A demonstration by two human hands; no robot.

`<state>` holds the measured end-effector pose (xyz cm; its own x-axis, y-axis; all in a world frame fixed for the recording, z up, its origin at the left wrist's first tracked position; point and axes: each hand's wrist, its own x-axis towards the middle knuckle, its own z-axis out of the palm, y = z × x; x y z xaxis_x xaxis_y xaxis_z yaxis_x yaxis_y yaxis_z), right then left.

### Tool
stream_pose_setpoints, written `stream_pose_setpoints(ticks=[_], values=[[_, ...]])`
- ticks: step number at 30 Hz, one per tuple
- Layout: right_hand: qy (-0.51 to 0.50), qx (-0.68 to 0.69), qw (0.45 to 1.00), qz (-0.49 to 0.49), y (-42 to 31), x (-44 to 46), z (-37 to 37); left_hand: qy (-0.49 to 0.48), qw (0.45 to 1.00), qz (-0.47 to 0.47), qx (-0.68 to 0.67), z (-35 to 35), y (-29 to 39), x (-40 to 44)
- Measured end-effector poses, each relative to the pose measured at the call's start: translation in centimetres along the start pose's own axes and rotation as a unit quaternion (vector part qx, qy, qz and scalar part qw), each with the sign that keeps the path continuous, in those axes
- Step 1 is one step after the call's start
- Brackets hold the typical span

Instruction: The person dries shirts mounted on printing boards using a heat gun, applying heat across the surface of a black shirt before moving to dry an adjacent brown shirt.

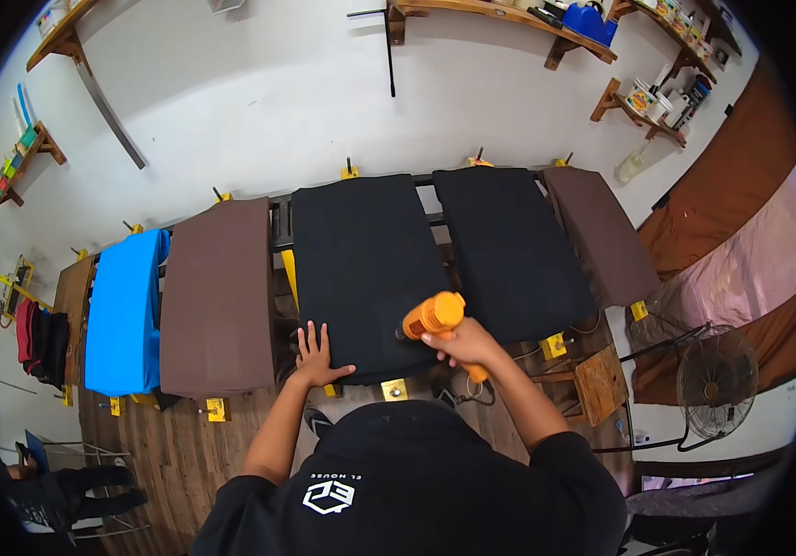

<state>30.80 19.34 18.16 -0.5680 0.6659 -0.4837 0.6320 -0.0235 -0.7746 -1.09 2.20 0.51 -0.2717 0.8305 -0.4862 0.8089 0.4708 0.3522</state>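
An orange heat gun (437,314) is in my right hand (465,343), whose fingers are wrapped round its handle. Its dark nozzle points left, just above the lower part of a black T-shirt (361,246) stretched over a flat board. My left hand (313,356) rests with spread fingers at the lower left corner of that same shirt. To its left lies a brown shirt (217,296) on another board. Right of the heat gun is a second board with black fabric (513,250).
A bright blue shirt (125,310) and another brown one (599,236) cover boards at the row's ends. Yellow brackets (394,390) stick out near me. A wire fan (717,381) and wooden stool (601,385) stand right. Another person (74,491) sits lower left.
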Motion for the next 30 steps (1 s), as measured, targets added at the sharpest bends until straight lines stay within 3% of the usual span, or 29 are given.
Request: stream_pose_setpoints(ticks=[10, 12, 16, 19, 23, 27, 30], values=[[0.100, 0.047, 0.992, -0.060, -0.9, 5.4, 1.0, 0.002, 1.000, -0.001, -0.006, 0.0, 0.0, -0.3], [0.070, 0.000, 0.997, -0.017, -1.3, 5.2, 0.5, 0.003, 1.000, 0.004, -0.006, -0.1, 0.0, -0.3], [0.101, -0.006, 0.995, -0.017, -1.0, 3.1, 1.1, 0.023, 1.000, 0.008, -0.009, 0.2, -0.1, -1.0], [0.029, -0.010, 1.000, -0.002, -1.3, -0.6, 0.2, 0.063, 0.998, 0.016, 0.015, 1.1, -0.2, -1.5], [-0.030, 0.004, 0.999, 0.028, 1.1, -3.3, 1.0, 0.044, 0.999, 0.013, -0.026, 0.5, 0.0, -1.5], [0.015, -0.023, 1.000, 0.003, 2.9, -4.4, 2.1, 0.032, 0.999, 0.009, -0.025, 0.3, -0.1, -1.3], [0.011, 0.030, 0.999, 0.039, 2.7, -4.2, 1.6, 0.030, 0.999, 0.011, -0.026, 0.5, -0.1, -1.4]])
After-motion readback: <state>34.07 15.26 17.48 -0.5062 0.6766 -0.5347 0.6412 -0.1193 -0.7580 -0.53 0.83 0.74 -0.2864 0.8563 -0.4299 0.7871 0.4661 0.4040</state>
